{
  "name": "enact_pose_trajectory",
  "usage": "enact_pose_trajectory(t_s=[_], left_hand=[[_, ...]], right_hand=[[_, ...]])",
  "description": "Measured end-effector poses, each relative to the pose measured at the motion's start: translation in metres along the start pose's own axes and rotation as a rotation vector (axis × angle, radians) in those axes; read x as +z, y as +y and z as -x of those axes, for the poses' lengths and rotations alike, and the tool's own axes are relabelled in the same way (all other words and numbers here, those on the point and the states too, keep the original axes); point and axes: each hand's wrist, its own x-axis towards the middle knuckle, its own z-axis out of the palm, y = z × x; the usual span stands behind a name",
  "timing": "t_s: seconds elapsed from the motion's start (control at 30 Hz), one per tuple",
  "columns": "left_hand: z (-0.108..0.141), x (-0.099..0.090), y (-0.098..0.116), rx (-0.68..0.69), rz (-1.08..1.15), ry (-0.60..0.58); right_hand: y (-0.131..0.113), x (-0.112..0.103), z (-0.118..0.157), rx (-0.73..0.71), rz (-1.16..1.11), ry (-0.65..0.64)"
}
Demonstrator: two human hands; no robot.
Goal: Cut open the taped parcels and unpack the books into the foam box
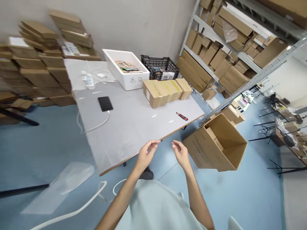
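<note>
My left hand [146,155] hovers at the front edge of the grey table [124,134], its fingers curved and apart from the thumb, with nothing in it. To its right, my right hand [181,153] is held in the air between the table edge and a large open carton [203,150], also empty with bent fingers. The nearest thing on the tabletop is a red and black utility knife [182,116]. Behind it stands a row of small brown boxes [165,92]. A black phone or tablet [105,103] with a white cable lies further left.
A white foam box [134,80] and a black plastic crate [158,64] stand at the table's back. Stacked cartons [40,73] line the left wall. A metal shelf [220,54] full of boxes rises at right. A white cable [72,214] and plastic sheet [59,188] are at lower left.
</note>
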Motion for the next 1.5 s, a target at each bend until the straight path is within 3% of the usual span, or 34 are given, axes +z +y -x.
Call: enact_pose_trajectory(t_s=[0.17, 0.33, 0.43, 0.6, 0.8, 0.93, 1.03, 1.13, 1.27, 1.37, 1.5], left_hand=[[-0.090, 0.052, 0.019, -0.009, 0.007, -0.057], [-0.163, 0.093, 0.013, -0.020, -0.058, -0.092], [-0.214, 0.119, 0.003, -0.032, -0.095, -0.071], [-0.309, 0.169, -0.012, -0.050, -0.162, 0.032], [-0.428, 0.234, -0.026, -0.113, -0.162, 0.175], [-0.506, 0.260, -0.035, -0.179, -0.149, 0.218], [-0.557, 0.271, -0.041, -0.235, -0.125, 0.251], [-0.603, 0.279, -0.047, -0.296, -0.101, 0.271], [-0.653, 0.284, -0.056, -0.364, -0.079, 0.261], [-0.672, 0.285, -0.063, -0.423, -0.075, 0.260], [-0.674, 0.290, -0.072, -0.441, -0.101, 0.250]], right_hand=[[0.006, -0.047, -0.073, 0.048, 0.016, 0.127], [0.045, -0.080, -0.140, 0.085, 0.065, 0.233], [0.074, -0.099, -0.199, 0.090, 0.093, 0.236], [0.103, -0.126, -0.344, 0.057, 0.109, 0.112], [0.100, -0.149, -0.551, -0.036, 0.159, -0.070], [0.103, -0.151, -0.670, -0.063, 0.205, -0.106], [0.109, -0.142, -0.736, -0.047, 0.253, -0.115], [0.113, -0.131, -0.783, -0.004, 0.296, -0.154], [0.118, -0.119, -0.817, 0.056, 0.312, -0.192], [0.123, -0.116, -0.824, 0.071, 0.316, -0.202], [0.127, -0.121, -0.817, 0.063, 0.307, -0.219]])
